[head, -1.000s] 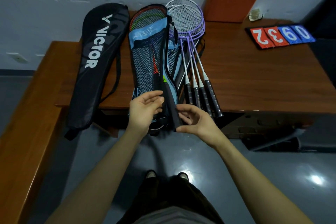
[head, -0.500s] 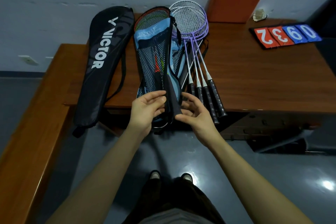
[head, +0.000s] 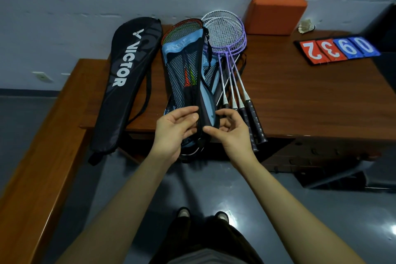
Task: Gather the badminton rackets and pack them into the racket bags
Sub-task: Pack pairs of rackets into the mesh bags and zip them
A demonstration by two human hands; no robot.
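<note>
A light-blue racket bag (head: pixel 182 49) with a black mesh panel lies lengthwise on the wooden table (head: pixel 300 96), with red and green racket heads (head: pixel 182 27) poking out of its far end. My left hand (head: pixel 175 128) and my right hand (head: pixel 231 130) both pinch the bag's near end at the table's front edge. Several purple rackets (head: pixel 225 32) with black grips lie loose just right of the bag. A black VICTOR racket bag (head: pixel 130 70) rests to the left, its tail hanging over the edge.
An orange block (head: pixel 276 15) leans on the wall at the back. A shuttlecock (head: pixel 305 27) and a red-and-blue score flipper (head: pixel 336 49) sit at the far right. A wooden bench (head: pixel 32 167) runs along the left. My feet stand on grey floor below.
My hands moved closer together on the near end of the blue bag, and the black racket handle that stuck out between them is now covered by the bag.
</note>
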